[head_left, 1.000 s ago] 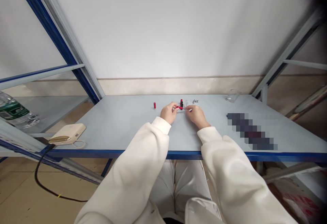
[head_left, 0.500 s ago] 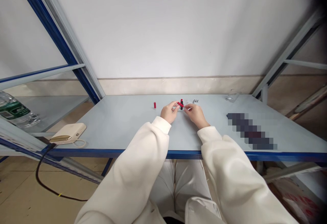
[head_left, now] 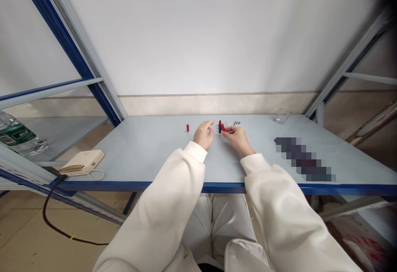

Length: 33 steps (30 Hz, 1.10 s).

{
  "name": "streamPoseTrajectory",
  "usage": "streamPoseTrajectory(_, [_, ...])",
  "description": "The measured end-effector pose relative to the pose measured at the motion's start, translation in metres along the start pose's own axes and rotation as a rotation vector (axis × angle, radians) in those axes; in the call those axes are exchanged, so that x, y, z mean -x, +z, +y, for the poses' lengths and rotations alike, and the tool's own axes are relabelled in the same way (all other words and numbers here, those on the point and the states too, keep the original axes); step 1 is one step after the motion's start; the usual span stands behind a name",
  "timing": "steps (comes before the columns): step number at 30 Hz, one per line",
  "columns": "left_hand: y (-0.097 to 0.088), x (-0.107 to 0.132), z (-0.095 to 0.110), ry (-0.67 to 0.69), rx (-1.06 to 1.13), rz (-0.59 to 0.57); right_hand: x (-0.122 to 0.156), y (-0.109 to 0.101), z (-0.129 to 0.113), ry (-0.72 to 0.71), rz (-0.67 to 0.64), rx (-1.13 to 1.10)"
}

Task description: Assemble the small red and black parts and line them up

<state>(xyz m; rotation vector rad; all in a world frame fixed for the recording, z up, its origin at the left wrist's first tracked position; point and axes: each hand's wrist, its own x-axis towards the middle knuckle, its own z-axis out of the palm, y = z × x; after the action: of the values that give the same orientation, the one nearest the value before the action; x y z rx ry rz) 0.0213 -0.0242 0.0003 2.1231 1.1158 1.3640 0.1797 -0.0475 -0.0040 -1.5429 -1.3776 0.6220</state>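
Between the fingertips of my right hand (head_left: 235,138) is a small red tube (head_left: 223,127), tilted, its exact kind too small to tell. My left hand (head_left: 204,134) is apart from it on the left, thumb and fingers spread, with nothing in them. Just behind the held tube are a red-topped piece (head_left: 220,122) and small black pieces (head_left: 220,128), partly hidden. Another red tube (head_left: 187,128) stands upright on the table (head_left: 149,148), left of my left hand. Small silvery pieces (head_left: 237,122) and clear bits (head_left: 226,123) lie behind my right hand.
A clear glass cup (head_left: 282,116) is at the back right. A pixelated dark strip (head_left: 302,158) lies on the right. At the left edge are a cream-coloured box-like device (head_left: 83,162) with a loop and a water bottle (head_left: 20,135). Blue-grey frame posts (head_left: 71,44) flank the table.
My left hand has let go of the red tube and its fingers have opened. The tube is now in my right hand alone, turned more upright and slightly further right.
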Motion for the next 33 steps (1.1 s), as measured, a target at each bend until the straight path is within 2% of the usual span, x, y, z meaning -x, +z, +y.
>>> streamPoseTrajectory(3, [-0.012,-0.009,-0.003,-0.166,0.145,0.295,-0.002,0.004,0.0,0.06,-0.033,-0.156])
streamPoseTrajectory(6, [-0.029,-0.017,-0.011,-0.384,0.419,0.551,-0.003,0.015,-0.009,0.07,-0.099,-0.314])
streamPoseTrajectory(10, [-0.048,-0.02,-0.023,-0.67,0.65,0.737,-0.01,0.038,-0.026,0.06,-0.196,-0.312])
streamPoseTrajectory(14, [-0.054,-0.018,-0.029,-0.801,0.744,0.772,-0.023,0.067,-0.037,0.074,-0.229,-0.077])
streamPoseTrajectory(17, [-0.053,-0.018,-0.032,-0.818,0.768,0.781,-0.031,0.088,-0.042,0.019,-0.243,0.146])
streamPoseTrajectory(21, [-0.053,-0.018,-0.034,-0.817,0.748,0.761,-0.035,0.109,-0.044,-0.071,-0.273,0.298])
streamPoseTrajectory(26, [-0.053,-0.017,-0.035,-0.818,0.741,0.735,-0.039,0.122,-0.041,-0.129,-0.283,0.392])
streamPoseTrajectory(33, [-0.052,-0.018,-0.031,-0.829,0.777,0.756,-0.041,0.124,-0.039,-0.12,-0.302,0.418])
